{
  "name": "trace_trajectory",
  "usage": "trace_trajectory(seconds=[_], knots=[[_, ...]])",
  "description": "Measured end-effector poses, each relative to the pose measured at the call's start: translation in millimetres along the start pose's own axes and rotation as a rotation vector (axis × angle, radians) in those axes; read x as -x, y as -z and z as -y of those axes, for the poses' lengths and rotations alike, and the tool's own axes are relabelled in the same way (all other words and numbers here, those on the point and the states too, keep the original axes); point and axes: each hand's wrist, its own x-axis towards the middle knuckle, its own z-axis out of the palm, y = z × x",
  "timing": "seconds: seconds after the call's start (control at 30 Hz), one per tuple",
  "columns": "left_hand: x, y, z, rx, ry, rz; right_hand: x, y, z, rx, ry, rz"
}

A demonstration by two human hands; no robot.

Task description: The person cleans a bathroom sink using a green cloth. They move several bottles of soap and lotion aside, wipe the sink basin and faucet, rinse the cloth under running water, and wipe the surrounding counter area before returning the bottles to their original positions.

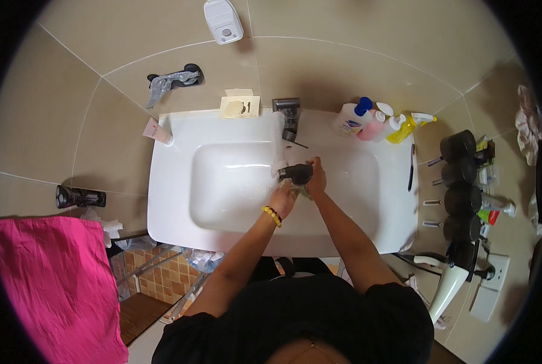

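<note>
Over the middle of the white washbasin (234, 191) my right hand (317, 179) grips a dark spray head (299, 174). A pale, whitish hose (278, 141) runs from the head back towards the dark tap (288, 116) on the basin's rear edge. My left hand (283, 200), with a yellow bead bracelet (272, 216) at the wrist, is just below and left of the head. Something pale green, perhaps a cloth (304, 193), shows between the two hands. The left fingertips are partly hidden, so their hold on it is unclear.
Pump bottles (353, 120) and a yellow spray bottle (403, 129) stand at the rear right. A pink tube (157, 132) stands rear left, near a soap dish (240, 108). Black cups (462, 198) and a hair dryer (448, 289) hang right. A pink cloth (57, 286) hangs left.
</note>
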Motion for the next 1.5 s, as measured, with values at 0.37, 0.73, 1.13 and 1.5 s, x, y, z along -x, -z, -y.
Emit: trace_trajectory(seconds=[0.37,0.73,1.13,1.5], knots=[[-22,23,28,-0.067,-0.141,-0.011,7,-9,24,0.088,-0.005,0.027],[4,-10,-6,0.018,-0.092,-0.117,-11,-19,-13,0.035,0.174,0.057],[-16,25,6,-0.002,-0.015,-0.189,43,-31,-2,0.125,0.241,0.038],[25,31,-4,-0.288,0.040,-0.465,10,-13,-17,0.741,-0.132,-0.213]])
